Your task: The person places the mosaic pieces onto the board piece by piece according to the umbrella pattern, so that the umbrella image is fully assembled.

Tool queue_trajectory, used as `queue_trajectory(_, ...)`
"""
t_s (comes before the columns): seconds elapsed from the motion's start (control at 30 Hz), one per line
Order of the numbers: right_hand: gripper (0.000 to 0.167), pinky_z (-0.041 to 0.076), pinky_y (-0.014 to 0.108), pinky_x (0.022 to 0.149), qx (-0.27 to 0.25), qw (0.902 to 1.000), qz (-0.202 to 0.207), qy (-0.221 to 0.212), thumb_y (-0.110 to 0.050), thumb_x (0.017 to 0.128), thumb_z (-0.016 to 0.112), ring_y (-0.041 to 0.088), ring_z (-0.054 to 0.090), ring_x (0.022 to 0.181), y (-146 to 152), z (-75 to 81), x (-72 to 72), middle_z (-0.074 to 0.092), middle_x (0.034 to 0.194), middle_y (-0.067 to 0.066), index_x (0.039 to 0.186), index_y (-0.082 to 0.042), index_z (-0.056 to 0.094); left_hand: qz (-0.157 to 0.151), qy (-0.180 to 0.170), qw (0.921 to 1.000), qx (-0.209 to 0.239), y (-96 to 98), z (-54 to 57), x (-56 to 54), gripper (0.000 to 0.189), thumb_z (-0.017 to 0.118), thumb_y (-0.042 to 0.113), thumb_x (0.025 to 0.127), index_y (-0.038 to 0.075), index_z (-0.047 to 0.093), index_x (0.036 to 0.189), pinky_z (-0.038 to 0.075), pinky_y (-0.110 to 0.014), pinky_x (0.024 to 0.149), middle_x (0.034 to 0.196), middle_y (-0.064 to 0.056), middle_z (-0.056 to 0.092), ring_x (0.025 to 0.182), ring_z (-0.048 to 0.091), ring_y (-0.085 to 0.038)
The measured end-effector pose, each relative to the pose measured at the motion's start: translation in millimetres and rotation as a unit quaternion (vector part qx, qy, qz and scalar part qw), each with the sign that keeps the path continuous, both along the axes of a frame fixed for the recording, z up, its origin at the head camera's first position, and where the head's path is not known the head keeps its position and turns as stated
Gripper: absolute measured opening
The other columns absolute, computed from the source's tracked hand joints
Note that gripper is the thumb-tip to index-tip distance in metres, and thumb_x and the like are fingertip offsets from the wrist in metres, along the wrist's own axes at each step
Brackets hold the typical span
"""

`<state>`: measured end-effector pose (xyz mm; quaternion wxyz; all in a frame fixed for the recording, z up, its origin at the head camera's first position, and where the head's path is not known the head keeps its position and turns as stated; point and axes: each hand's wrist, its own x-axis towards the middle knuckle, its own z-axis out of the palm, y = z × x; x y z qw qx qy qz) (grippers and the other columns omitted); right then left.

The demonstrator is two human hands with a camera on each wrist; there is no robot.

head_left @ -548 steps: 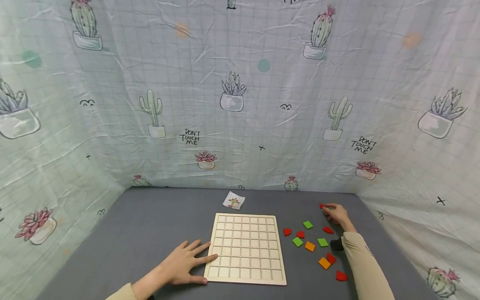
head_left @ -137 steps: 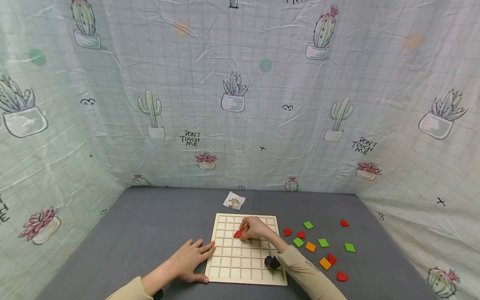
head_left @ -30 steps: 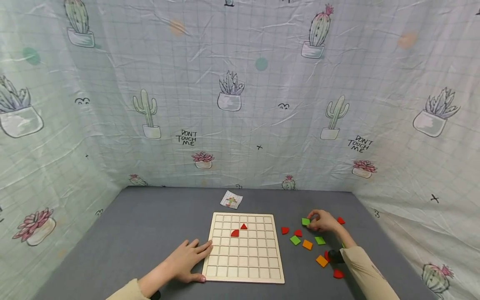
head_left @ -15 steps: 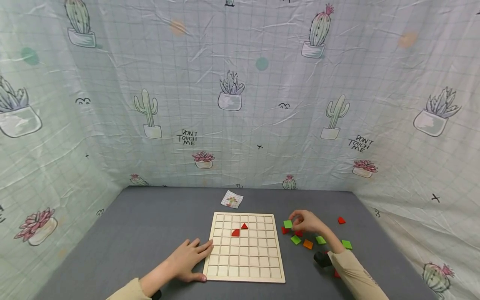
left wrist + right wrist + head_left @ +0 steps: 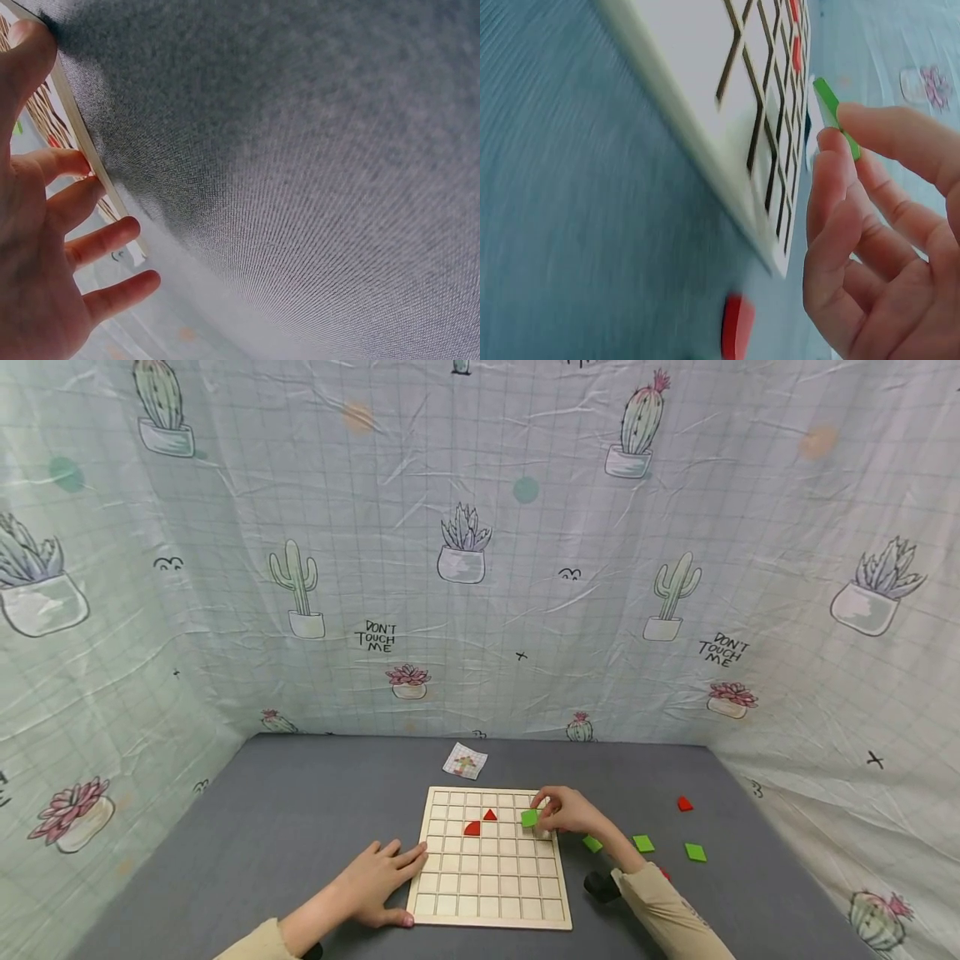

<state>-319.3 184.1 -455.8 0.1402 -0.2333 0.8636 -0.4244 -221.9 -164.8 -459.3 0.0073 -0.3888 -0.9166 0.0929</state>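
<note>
Between thumb and fingers, my right hand [image 5: 568, 812] pinches a green square tile [image 5: 529, 818] over the right part of the pale wooden grid board [image 5: 487, 885]. The right wrist view has this green tile [image 5: 826, 97] edge-on, raised above the board's surface. On the board lie a red triangle [image 5: 490, 815] and a red quarter-circle piece [image 5: 472, 828] in neighbouring rows. My left hand [image 5: 384, 881] rests at the board's left edge with fingers spread. Its fingertips [image 5: 127, 229] touch that edge in the left wrist view.
Right of the board lie loose pieces: green tiles [image 5: 642, 843], a red piece [image 5: 685, 804] and others partly hidden by the right arm. Another red piece [image 5: 737, 328] sits beside the board's corner. A small picture card [image 5: 465, 762] lies behind the board on the grey table [image 5: 337, 802].
My right hand took the green tile from the loose pieces and carried it left over the board. Earlier the board was bare; the two red pieces came onto it since. The left hand stayed.
</note>
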Motion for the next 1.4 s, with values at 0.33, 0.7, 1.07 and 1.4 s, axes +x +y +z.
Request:
queue_trajectory(0.33,0.025,0.035,0.026,0.045,-0.029,0.9984,-0.01,-0.047,-0.005,0.075,0.067,0.013,0.046,0.048,-36.9,-7.1,-1.4,0.064,0.069,0.018,0.099,-0.003,0.058,-0.005,0.011,0.9999,0.002,-1.4,-2.1,-1.5,0.086,0.035,0.075,0.074,0.015,0.038,0.136,0.036,-0.036,0.073,0.139,-0.001,0.042,0.102,0.047,-0.022)
queue_trajectory(0.7,0.024,0.036,0.022,0.048,0.008,0.9997,-0.016,-0.017,-0.005,0.073,0.069,0.009,0.051,0.051,-57.9,-9.4,1.4,0.064,0.066,0.009,0.095,0.0,0.06,0.003,0.007,0.9999,-0.01,1.1,-0.7,0.3,0.085,0.039,0.073,0.074,0.016,0.037,0.137,0.036,-0.036,0.074,0.14,0.0,0.04,0.104,0.047,-0.021)
queue_trajectory(1.07,0.017,0.038,0.023,0.048,0.03,0.9993,-0.021,-0.011,-0.007,0.074,0.068,0.009,0.054,0.05,-65.5,-12.9,-0.2,0.064,0.065,0.006,0.09,-0.003,0.061,0.005,0.01,0.9998,-0.018,2.2,0.6,-0.1,0.083,0.042,0.072,0.075,0.016,0.037,0.137,0.037,-0.036,0.076,0.14,0.001,0.04,0.105,0.047,-0.021)
queue_trajectory(1.4,0.019,0.037,0.022,0.046,0.047,0.9985,-0.016,0.025,-0.008,0.07,0.072,0.008,0.049,0.047,-70.3,-13.0,-0.1,0.061,0.061,0.003,0.086,-0.005,0.061,0.007,0.014,0.9997,-0.018,2.4,-0.5,-0.5,0.084,0.041,0.072,0.074,0.016,0.037,0.137,0.037,-0.038,0.078,0.14,0.001,0.041,0.106,0.047,-0.021)
